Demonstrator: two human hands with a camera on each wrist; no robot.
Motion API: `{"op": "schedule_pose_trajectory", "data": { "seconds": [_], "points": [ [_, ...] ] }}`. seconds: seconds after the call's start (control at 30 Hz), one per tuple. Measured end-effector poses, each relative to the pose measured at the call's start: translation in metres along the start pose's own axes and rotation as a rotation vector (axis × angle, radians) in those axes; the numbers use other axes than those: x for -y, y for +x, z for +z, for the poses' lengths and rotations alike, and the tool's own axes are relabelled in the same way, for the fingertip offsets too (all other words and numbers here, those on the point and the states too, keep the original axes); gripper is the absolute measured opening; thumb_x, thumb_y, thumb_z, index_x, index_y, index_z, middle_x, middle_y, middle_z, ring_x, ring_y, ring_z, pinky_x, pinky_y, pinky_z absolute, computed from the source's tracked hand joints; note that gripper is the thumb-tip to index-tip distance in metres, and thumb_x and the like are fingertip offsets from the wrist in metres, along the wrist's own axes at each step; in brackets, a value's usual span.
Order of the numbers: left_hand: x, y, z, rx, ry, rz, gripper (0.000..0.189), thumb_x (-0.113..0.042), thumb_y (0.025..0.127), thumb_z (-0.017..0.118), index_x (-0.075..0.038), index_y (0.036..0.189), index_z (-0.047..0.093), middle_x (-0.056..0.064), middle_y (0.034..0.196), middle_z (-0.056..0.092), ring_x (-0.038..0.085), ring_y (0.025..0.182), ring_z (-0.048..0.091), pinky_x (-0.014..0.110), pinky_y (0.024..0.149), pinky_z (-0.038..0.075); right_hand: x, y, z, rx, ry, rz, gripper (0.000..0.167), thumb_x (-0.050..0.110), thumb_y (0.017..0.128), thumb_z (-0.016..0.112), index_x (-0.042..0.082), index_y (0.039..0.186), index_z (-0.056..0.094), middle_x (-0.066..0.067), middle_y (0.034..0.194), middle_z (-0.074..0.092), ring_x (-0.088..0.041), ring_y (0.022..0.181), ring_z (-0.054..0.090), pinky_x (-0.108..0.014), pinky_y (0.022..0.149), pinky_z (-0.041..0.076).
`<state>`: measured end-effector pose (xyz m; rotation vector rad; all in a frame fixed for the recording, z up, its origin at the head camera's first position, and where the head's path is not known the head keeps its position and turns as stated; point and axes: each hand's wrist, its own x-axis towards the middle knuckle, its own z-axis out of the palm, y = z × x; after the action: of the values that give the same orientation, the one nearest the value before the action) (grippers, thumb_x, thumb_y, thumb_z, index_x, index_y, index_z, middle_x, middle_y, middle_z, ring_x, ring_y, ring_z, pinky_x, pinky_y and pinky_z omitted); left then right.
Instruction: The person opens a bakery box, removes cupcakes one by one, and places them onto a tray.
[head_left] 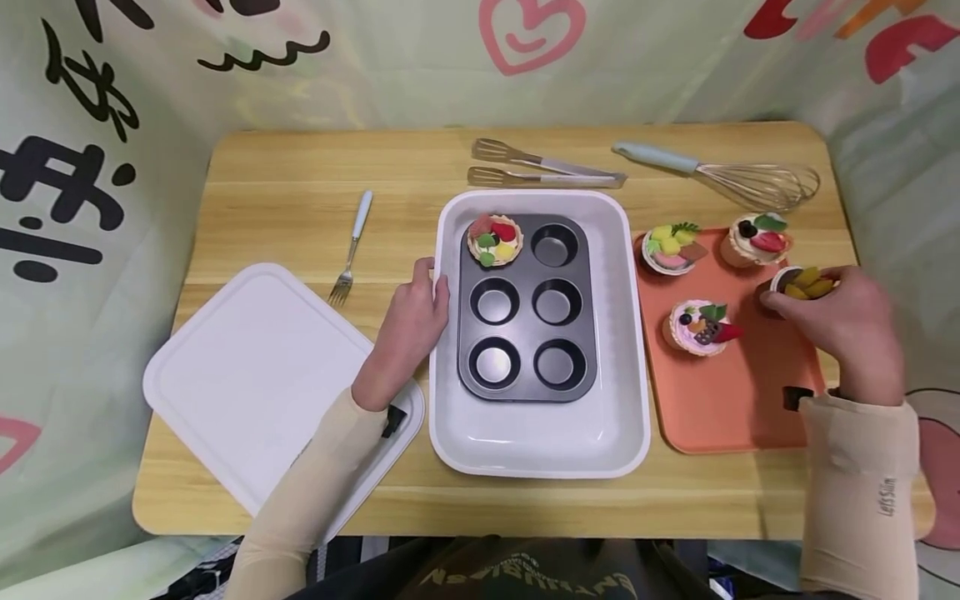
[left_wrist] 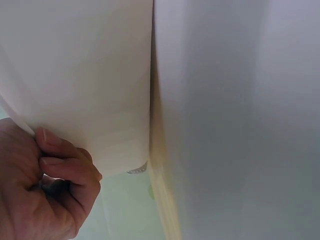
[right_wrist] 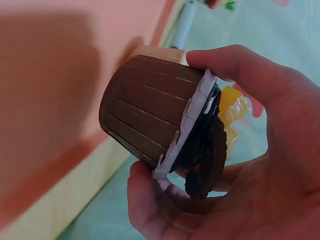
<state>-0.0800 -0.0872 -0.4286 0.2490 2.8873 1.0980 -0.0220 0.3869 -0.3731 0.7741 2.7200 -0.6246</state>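
Observation:
My right hand pinches a toy cupcake by its rim, thumb on one side and fingers on the other. The cupcake has a ribbed brown cup, a pale rim and yellow fruit on top, and is tilted near the right edge of the orange tray. With curled fingers my left hand grips the left rim of a deep white basin. Inside the basin lies a dark muffin tin. A fruit tart fills its back left cup; the other cups hold nothing.
On the orange tray stand three more toy cakes, one with yellow fruit, one with berries and one pink-topped. Tongs and a whisk lie behind. To the left are a fork and a white lid-like board.

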Motion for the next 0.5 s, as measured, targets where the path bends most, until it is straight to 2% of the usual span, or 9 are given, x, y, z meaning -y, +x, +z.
{"op": "schedule_pose_trajectory", "data": {
  "seconds": [0.1,0.17,0.4,0.5],
  "points": [
    [0.000,0.000,0.000,0.003,-0.002,-0.005,0.035,-0.017,0.105,0.046,0.007,0.130,0.049,0.014,0.066,0.061,0.026,0.054,0.060,0.038,0.048,0.047,-0.008,0.002,0.005,0.034,0.017,-0.002,0.093,0.052,0.090,0.064,-0.021,0.134,0.030,-0.042,0.120,0.040,-0.054,0.102,0.044,-0.063,0.080,0.041],
    [0.000,0.000,0.001,0.001,0.000,-0.005,0.035,-0.017,0.106,0.046,0.007,0.130,0.049,0.014,0.066,0.060,0.026,0.053,0.059,0.038,0.048,0.046,-0.011,0.002,0.008,0.051,0.029,-0.007,0.094,0.053,0.090,0.065,-0.022,0.134,0.029,-0.042,0.120,0.040,-0.054,0.102,0.044,-0.063,0.080,0.041],
    [0.001,0.000,0.001,0.003,-0.008,-0.008,0.036,-0.018,0.105,0.046,0.007,0.131,0.048,0.014,0.069,0.062,0.026,0.055,0.059,0.039,0.049,0.047,-0.013,0.000,0.016,0.092,0.046,-0.019,0.091,0.051,0.090,0.065,-0.022,0.133,0.031,-0.040,0.118,0.042,-0.051,0.100,0.044,-0.047,0.070,0.041],
    [0.001,0.000,0.001,0.005,-0.009,-0.009,0.036,-0.018,0.106,0.046,0.007,0.131,0.048,0.015,0.069,0.062,0.026,0.055,0.059,0.039,0.049,0.047,-0.013,-0.001,0.018,0.090,0.044,-0.021,0.089,0.050,0.090,0.066,-0.022,0.131,0.032,-0.039,0.116,0.042,-0.050,0.099,0.045,-0.045,0.068,0.041]
  ]
}}
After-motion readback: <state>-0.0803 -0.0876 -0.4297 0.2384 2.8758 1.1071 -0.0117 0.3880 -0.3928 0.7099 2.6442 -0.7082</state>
